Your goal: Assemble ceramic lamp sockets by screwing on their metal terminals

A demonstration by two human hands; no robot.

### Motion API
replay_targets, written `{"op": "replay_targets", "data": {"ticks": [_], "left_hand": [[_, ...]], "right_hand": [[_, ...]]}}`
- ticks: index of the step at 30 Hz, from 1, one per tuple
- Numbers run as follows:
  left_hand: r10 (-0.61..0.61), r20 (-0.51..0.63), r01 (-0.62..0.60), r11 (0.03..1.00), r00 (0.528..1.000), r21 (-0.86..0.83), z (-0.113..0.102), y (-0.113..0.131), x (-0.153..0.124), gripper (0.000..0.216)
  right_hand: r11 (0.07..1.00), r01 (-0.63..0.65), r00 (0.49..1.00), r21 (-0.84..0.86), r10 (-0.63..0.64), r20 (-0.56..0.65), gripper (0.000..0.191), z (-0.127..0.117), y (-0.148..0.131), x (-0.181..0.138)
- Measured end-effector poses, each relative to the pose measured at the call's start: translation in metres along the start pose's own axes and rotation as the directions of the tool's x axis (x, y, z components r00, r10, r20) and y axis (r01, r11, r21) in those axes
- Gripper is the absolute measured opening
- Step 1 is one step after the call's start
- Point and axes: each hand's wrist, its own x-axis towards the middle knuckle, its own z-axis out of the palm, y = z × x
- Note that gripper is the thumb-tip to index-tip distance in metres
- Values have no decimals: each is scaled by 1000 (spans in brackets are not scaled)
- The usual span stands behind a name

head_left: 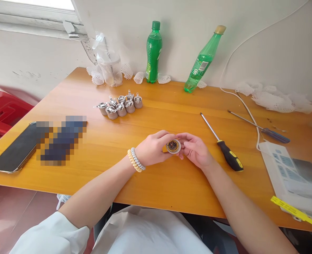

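Above the wood-coloured table (156,116), my left hand (154,148), with coiled bands at its wrist, grips a small round part between thumb and fingers. This round part (173,145) has a pale rim and a dark inside with a yellowish ring; its open face is turned up towards me. My right hand (195,150) closes on its right side, fingers curled and fingertips against the rim. Farther back, several grey-brown cylindrical parts (121,109) with metal strips on top stand in a cluster. Whether the held part is of their kind, I cannot tell.
Right of my hands lie a black-and-yellow screwdriver (230,155), a blue-handled screwdriver (274,134) and a white power strip (280,173) with its cable. Two green bottles (153,53) and a plastic-wrapped cup (110,70) stand along the wall. A phone (13,148) lies left.
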Motion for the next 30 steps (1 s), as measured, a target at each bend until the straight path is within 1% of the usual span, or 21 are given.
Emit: {"op": "replay_targets", "data": {"ticks": [11,18,30], "left_hand": [[-15,19,15,1000,1000,11,0,0,-1,35],[-9,20,9,1000,1000,1,1,0,-1,38],[-41,42,41,999,998,8,0,-1,-2,36]], "right_hand": [[1000,2,1000,10,-2,12,26,-1,1,-2],[1000,-28,999,12,28,21,25,-3,2,-1],[999,-38,999,12,39,-23,26,3,-4,-1]]}}
